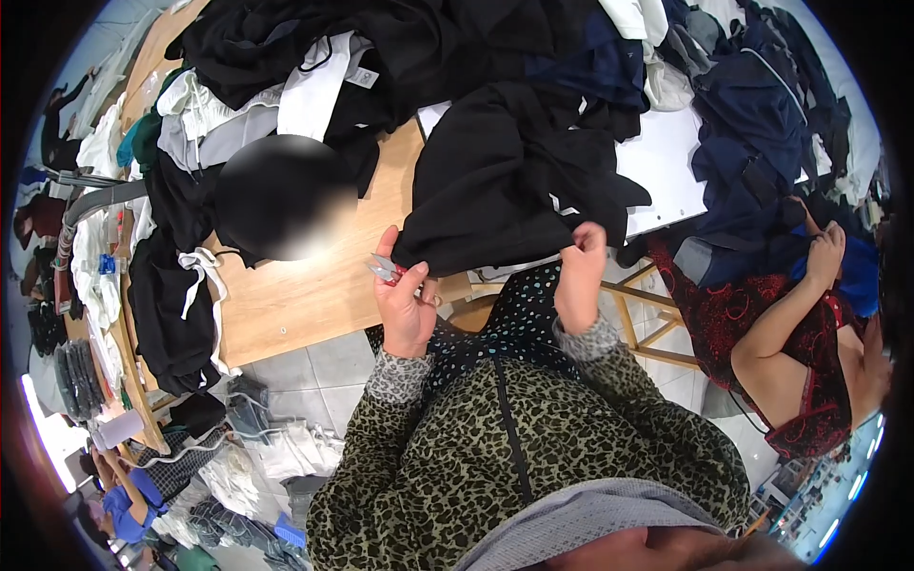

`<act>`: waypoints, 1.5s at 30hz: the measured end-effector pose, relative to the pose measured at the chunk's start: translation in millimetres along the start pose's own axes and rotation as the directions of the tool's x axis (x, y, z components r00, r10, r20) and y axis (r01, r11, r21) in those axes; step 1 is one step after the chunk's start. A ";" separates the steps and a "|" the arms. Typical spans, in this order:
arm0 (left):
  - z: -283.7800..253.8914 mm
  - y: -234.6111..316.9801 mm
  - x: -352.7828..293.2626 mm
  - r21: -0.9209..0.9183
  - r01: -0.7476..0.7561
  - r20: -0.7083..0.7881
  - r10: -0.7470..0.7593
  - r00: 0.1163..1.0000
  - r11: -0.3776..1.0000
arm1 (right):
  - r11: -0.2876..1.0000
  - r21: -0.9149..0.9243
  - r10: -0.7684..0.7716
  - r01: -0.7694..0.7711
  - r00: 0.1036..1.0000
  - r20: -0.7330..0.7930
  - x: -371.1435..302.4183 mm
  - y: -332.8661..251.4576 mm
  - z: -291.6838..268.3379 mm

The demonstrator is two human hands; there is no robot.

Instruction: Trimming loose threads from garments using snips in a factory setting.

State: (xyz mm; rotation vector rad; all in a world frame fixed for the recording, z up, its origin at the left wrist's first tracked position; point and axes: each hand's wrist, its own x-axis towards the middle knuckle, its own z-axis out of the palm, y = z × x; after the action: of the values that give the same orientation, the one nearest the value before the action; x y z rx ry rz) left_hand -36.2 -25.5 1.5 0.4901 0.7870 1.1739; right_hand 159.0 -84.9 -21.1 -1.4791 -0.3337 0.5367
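Observation:
A black garment [505, 181] is spread over the near edge of the table, its lower edge toward me. My left hand [407, 309] is closed around small thread snips [385, 272] with red handles, the metal blades pointing up and left. Its fingers also touch the left corner of the garment; whether they grip the cloth is partly hidden. At the garment's right corner, my right hand [583, 271] pinches the edge between thumb and fingers. A small white label [564, 205] shows on the black cloth.
Piled dark clothes [381, 57] cover the far side of the wooden table [286, 314]. On the right, a person in a red-patterned garment [733, 333] handles dark blue clothes [752, 133]. A wooden stool [647, 314] stands beside my legs. Cloth heaps [257, 466] lie on the floor at left.

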 end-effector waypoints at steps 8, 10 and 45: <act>-2.5 -2.0 -14.3 -0.019 0.042 0.010 -0.042 0.999 0.999 | 0.258 0.379 0.657 -0.889 0.448 0.606 -33.2 -19.4 1.3; 1.8 0.0 -17.2 -0.022 0.042 -0.019 -0.043 0.999 0.999 | 0.179 0.415 0.477 -0.892 0.448 0.757 -29.0 -24.6 3.7; -2.9 -6.4 -9.2 0.356 0.307 -0.060 -0.307 0.950 0.882 | 0.768 0.498 0.182 -0.403 0.883 0.433 -18.5 -38.2 11.8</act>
State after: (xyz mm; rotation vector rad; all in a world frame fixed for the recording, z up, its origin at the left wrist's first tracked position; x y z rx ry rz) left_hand -36.0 -36.5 -2.3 0.6413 1.0494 0.7337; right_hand 142.5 -85.0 19.7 -0.8262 -0.1897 1.0784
